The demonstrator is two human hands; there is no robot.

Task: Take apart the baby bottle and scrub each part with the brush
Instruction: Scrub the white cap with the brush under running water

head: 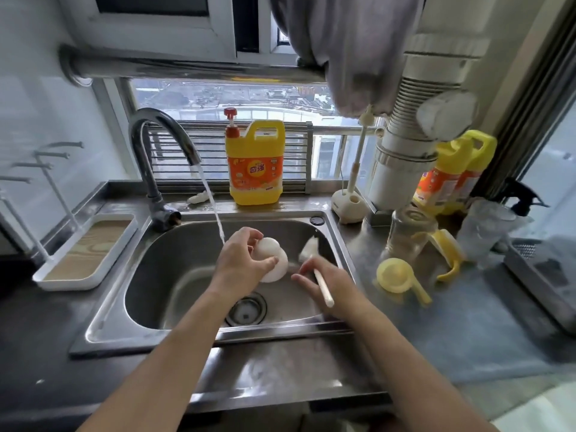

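Centre: white domed cap (272, 260) of the baby bottle, over the sink (162, 275), enclosed by the left fingertips and just short of the right ones. Water stream (218, 222) landing at the left knuckles.

Likely failures from here: wet, smooth cap slipping from a hold on only two sides and dropping toward the drain (246, 308) under the left wrist; spray onto the counter if tipped open-side into the stream; patches missed if not turned between strokes.

Grip of the left hand (240, 260): fingers (251, 235) curled over the dome, thumb pressed on its near side, moderately spread, clasping the cap.

Grip of the right hand (333, 285): fingers (300, 277) wrapped round the handle of the brush (322, 288), bristle head raised beside the cap, blurred; contact not discernible.

Outward of the right fingers, on the counter, well apart from both hands: glass bottle body (408, 235), yellow ring piece (394, 274), yellow handle piece (448, 254). Beyond all fingertips: detergent jug (255, 163).
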